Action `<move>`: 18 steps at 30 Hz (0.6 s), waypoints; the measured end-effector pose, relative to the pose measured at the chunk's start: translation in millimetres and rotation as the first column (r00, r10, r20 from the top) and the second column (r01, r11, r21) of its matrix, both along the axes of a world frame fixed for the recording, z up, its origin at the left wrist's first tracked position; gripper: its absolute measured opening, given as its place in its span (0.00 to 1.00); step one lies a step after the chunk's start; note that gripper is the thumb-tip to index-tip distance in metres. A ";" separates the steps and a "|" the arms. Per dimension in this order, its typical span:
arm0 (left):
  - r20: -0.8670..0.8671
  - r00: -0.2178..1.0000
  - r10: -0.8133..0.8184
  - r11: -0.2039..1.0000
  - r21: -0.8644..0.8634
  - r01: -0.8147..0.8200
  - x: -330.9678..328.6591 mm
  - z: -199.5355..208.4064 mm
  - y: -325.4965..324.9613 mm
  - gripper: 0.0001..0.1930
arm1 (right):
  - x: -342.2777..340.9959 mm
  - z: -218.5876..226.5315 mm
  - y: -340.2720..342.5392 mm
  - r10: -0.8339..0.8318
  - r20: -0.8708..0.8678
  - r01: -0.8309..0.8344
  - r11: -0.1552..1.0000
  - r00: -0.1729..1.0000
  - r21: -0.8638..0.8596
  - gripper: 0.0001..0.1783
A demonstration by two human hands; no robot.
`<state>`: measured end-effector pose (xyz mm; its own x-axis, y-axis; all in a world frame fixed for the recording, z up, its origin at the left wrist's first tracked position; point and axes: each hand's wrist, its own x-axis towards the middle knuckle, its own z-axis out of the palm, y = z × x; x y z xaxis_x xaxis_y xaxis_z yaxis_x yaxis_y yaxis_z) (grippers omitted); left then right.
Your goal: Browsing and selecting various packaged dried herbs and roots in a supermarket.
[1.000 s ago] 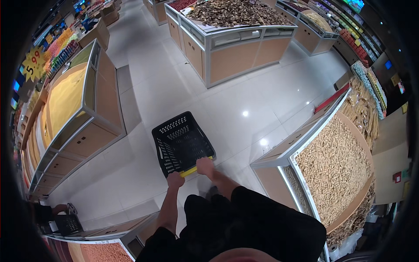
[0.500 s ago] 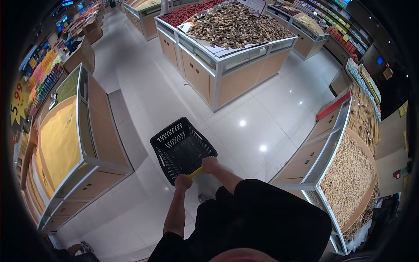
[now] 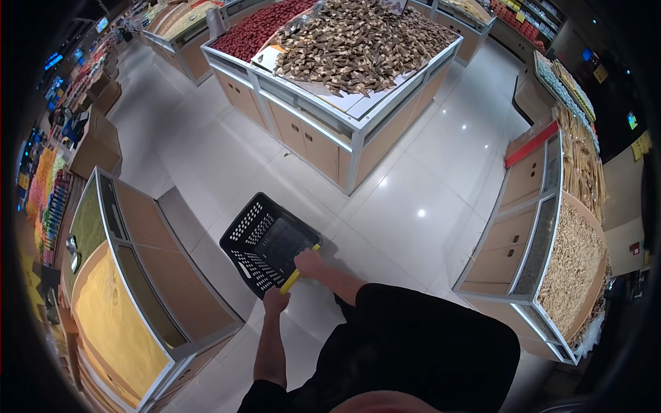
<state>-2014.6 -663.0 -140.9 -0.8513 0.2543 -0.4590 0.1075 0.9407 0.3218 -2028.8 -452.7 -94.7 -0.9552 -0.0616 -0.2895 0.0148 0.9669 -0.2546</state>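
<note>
A black plastic shopping basket (image 3: 260, 270) with perforated sides is in front of me, tilted so that its inside shows; I see no goods in it. Its yellow handle (image 3: 290, 280) runs between my hands. My left hand (image 3: 276, 301) is closed around the handle's near end. Farther up and to the right, my right hand (image 3: 308, 262) is wrapped round the same handle.
Ahead, a wood-panelled display stand (image 3: 303, 138) carries dark brown dried pieces (image 3: 361, 48) and red dried fruit (image 3: 258, 31). A bin of yellow grain (image 3: 120, 330) stands at left. Pale shelled goods (image 3: 571, 261) fill a stand at right. Glossy tiled floor (image 3: 392, 227) lies between.
The stand ahead looks nearer and the left grain bin has slid lower in view. My hands and the basket sit slightly farther left, still gripped by the handle.
</note>
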 end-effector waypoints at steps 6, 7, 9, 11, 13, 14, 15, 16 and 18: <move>0.056 0.996 0.073 0.997 -0.010 -0.073 -146.2 1.5 -31.1 0.15 | -154.2 -2.8 -33.1 0.072 0.084 -0.070 0.997 0.994 -0.021 0.07; 0.082 0.993 0.080 0.997 -0.007 -0.079 -175.1 8.0 -29.4 0.15 | -181.7 -8.6 -34.8 0.060 0.080 -0.058 0.998 0.995 -0.015 0.07; 0.121 0.987 0.106 0.994 0.001 -0.107 -228.1 18.6 -36.3 0.15 | -234.2 -16.6 -47.8 0.036 0.086 -0.036 0.999 0.996 -0.008 0.07; 0.164 0.975 0.147 0.989 0.002 -0.150 -280.4 24.2 -48.4 0.15 | -287.9 -20.7 -63.3 0.101 0.004 -0.101 0.995 0.995 -0.003 0.07; 0.022 0.990 0.140 0.990 -0.023 -0.139 -330.5 24.5 -68.3 0.15 | -339.8 -15.4 -82.6 0.104 0.002 -0.104 0.995 0.995 -0.013 0.07; 0.028 0.988 0.150 0.989 -0.018 -0.149 -356.3 22.4 -74.3 0.15 | -366.1 -12.7 -88.3 0.070 0.037 -0.071 0.997 0.997 0.026 0.07; 0.025 0.993 0.111 0.994 -0.027 -0.111 -383.9 18.4 -89.2 0.15 | -393.7 -7.2 -103.0 0.040 0.063 -0.044 0.997 0.997 0.061 0.06; 0.020 0.997 0.081 0.996 -0.029 -0.080 -412.3 16.2 -97.9 0.15 | -420.9 -5.5 -110.7 -0.011 0.171 0.014 1.000 0.985 -0.014 0.07; 0.042 0.999 0.024 0.999 -0.025 -0.023 -464.4 20.1 -111.4 0.16 | -461.2 -5.0 -123.1 0.009 0.128 -0.011 1.000 0.992 0.013 0.08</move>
